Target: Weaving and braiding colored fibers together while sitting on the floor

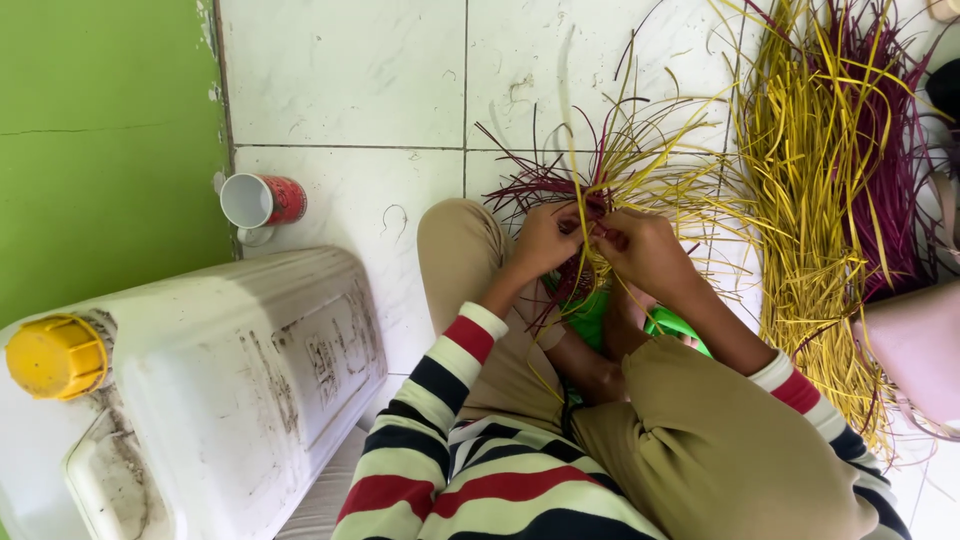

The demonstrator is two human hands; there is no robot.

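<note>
L hand (545, 240) & R hand (640, 250), each grip clamped on yellow/maroon strips (600, 170), weaving over lap; jerrycan (200, 390) nearby.

Jerrycan (200, 400) blocks left; strip pile (820, 200) crowds right

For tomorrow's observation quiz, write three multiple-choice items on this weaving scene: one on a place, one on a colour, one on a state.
1. Where is the cup?
A. on the floor by the green wall
B. on the jerrycan
C. in a lap

2. What colour is the jerrycan cap?
A. red
B. yellow
C. blue

3. How does the cup lie?
A. upright
B. upside down
C. on its side

Answers: 1 A, it rests on the tiles beside the wall; 2 B, the cap is yellow; 3 C, its open mouth faces sideways.
</note>
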